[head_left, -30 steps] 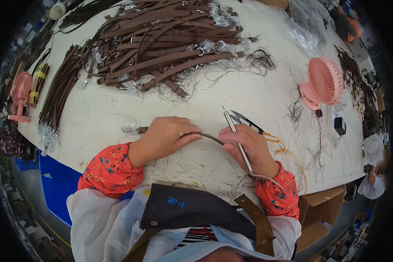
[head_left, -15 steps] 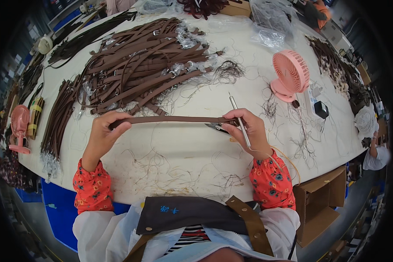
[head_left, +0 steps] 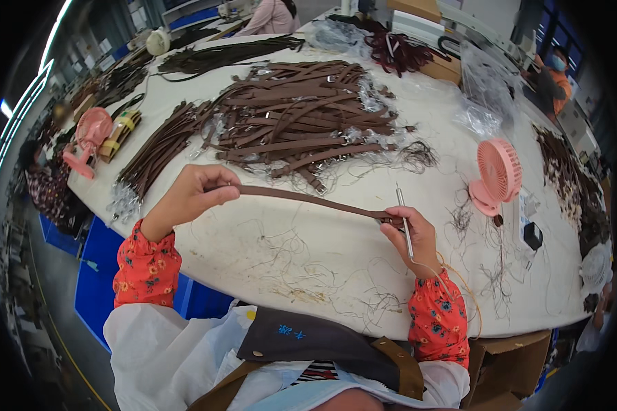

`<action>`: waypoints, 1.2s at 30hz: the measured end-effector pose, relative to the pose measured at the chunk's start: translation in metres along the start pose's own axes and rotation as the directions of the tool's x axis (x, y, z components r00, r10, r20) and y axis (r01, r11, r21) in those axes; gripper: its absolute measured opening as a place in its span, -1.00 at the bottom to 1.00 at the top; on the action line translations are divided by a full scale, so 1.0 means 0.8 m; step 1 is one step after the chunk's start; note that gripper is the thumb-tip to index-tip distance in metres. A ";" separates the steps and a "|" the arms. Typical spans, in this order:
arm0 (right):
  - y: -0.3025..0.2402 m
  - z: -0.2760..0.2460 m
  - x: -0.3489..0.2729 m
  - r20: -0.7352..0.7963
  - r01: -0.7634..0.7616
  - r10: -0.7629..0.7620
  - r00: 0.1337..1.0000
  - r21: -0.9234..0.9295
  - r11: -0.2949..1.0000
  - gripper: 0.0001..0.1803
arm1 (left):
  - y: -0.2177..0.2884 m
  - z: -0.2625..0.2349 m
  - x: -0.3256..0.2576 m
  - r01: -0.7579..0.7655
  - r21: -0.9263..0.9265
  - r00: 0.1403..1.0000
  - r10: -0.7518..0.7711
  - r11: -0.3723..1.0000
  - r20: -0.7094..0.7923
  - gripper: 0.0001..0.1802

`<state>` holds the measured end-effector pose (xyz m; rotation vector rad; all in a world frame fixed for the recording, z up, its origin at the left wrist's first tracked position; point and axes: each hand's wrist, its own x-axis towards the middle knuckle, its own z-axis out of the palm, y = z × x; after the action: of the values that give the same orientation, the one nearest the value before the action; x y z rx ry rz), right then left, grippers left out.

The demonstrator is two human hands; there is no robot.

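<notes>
A narrow brown strap (head_left: 301,196) is stretched between my hands above the table, sloping down toward the right. My left hand (head_left: 193,196) pinches its left end between thumb and fingers. At the other end, my right hand (head_left: 417,240) grips the strap, and a small metal fitting shows by the fingertips. The same hand also holds a slim metal pen-shaped tool (head_left: 406,222), its thin tip pointing away from me and a cord trailing from its back end. Beyond the strap lies a large pile of brown straps (head_left: 288,116) with metal buckles and clear plastic wrapping.
Pink fans stand at the right (head_left: 498,171) and left (head_left: 89,140) of the white table (head_left: 247,267). A power strip (head_left: 526,212) with a black plug lies right. Loose threads (head_left: 308,274) litter the near tabletop. A cardboard box (head_left: 507,370) stands below right; people sit farther off.
The view has turned, so the table appears shifted right and lower. My left hand has risen relative to my right, tilting the strap. Both hands keep their hold; dark snips near the right hand no longer show.
</notes>
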<state>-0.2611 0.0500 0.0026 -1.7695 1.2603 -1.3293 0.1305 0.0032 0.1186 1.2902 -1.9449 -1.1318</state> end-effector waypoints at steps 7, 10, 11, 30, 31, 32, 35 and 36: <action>-0.001 -0.002 -0.002 0.026 0.084 -0.081 0.996 -0.121 0.989 -0.80 | -0.009 -0.014 -0.002 -0.075 -0.770 0.997 0.056 0.634 -0.051 -0.83; 0.008 0.005 -0.002 0.069 0.017 -0.011 0.998 -0.099 0.995 -0.78 | -0.004 0.001 0.000 -0.129 -0.851 0.991 0.050 0.509 -0.121 -0.79; 0.006 0.005 -0.004 0.063 0.018 -0.012 0.998 -0.104 0.994 -0.78 | 0.000 0.007 0.001 -0.153 -0.870 0.985 0.000 0.469 -0.173 -0.76; -0.022 0.032 -0.012 0.049 0.104 -0.106 0.993 0.046 0.994 -0.57 | 0.015 0.220 0.080 0.004 -0.871 0.993 0.099 0.491 0.061 -0.77; -0.018 0.033 -0.013 0.054 0.015 -0.019 0.998 0.078 0.997 -0.61 | 0.013 0.227 0.081 0.015 -0.870 0.991 0.109 0.493 0.078 -0.79; -0.014 0.035 -0.012 -0.033 0.102 -0.101 0.994 0.030 0.994 -0.72 | 0.012 0.231 0.083 0.030 -0.871 0.990 0.104 0.490 0.092 -0.79; -0.004 0.030 -0.013 -0.030 0.019 -0.017 0.999 0.087 0.996 -0.83 | 0.015 0.233 0.085 0.050 -0.847 0.979 0.140 0.530 0.146 -0.78; -0.005 0.028 -0.015 -0.030 0.009 -0.007 1.000 0.086 0.996 -0.83 | 0.015 0.233 0.085 0.046 -0.833 0.978 0.144 0.552 0.149 -0.78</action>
<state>-0.2392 0.0607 -0.0062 -1.7026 1.1946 -1.3983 -0.0494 0.0079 0.0345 0.5786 -1.1976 -1.8932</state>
